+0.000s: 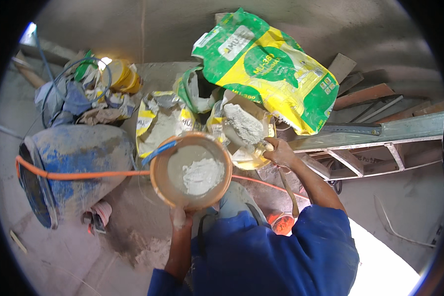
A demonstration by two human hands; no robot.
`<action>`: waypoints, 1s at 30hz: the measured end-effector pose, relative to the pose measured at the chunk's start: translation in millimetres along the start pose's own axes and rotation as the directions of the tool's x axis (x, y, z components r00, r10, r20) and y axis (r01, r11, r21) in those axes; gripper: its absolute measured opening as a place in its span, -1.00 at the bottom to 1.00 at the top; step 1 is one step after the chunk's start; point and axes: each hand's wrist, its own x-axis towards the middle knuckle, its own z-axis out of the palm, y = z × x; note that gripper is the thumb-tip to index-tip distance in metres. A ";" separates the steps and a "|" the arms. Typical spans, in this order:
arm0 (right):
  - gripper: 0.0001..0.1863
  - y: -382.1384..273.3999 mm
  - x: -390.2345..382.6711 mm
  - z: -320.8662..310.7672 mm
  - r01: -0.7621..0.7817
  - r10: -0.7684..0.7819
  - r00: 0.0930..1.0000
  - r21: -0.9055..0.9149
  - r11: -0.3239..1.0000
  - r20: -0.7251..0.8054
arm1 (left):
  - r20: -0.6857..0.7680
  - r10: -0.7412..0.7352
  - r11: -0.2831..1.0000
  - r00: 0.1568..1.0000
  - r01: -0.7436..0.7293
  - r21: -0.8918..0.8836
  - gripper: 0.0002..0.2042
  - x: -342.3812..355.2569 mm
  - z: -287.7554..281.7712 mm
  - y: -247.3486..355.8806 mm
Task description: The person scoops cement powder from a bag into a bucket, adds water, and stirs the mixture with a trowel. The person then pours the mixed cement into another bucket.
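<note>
My left hand (181, 217) is closed on the near rim of a round orange-brown bucket (155, 172), which is tilted so its inside shows. Pale grey material lies in the bucket, with a whitish heap (202, 176) on it. A blue grip sits at the bucket's left rim. My right hand (279, 152) is closed around the handle of a scoop-like tool, its exact shape hidden by load and bag. A mound of grey powder (245, 123) rests at the tool's far end, over the mouth of an open yellow-and-white bag (251, 160).
A second open powder bag (163, 127) and a large green-and-yellow bag (274, 69) stand ahead. A dusty blue barrel (89, 167) lies left, crossed by an orange hose (84, 175). At right lies a metal ladder (365, 160) beside boards. A yellow bucket (123, 76) stands far left.
</note>
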 end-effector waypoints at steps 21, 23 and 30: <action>-0.35 -78.3 -82.0 68.7 0.394 -0.317 0.915 -0.718 0.573 0.249 | -0.104 -0.072 0.991 0.992 0.060 -0.119 -0.50 12.0 35.7 -5.8; -0.33 -74.9 -82.7 62.2 0.375 -0.274 0.926 -0.732 0.568 0.261 | -0.095 -0.075 0.985 0.993 0.060 -0.159 -0.49 9.4 38.4 -7.3; -0.40 -79.1 -84.3 27.9 0.236 -0.302 0.953 -0.652 0.720 0.012 | -0.081 -0.081 0.979 0.993 0.064 -0.191 -0.44 13.8 14.7 -13.5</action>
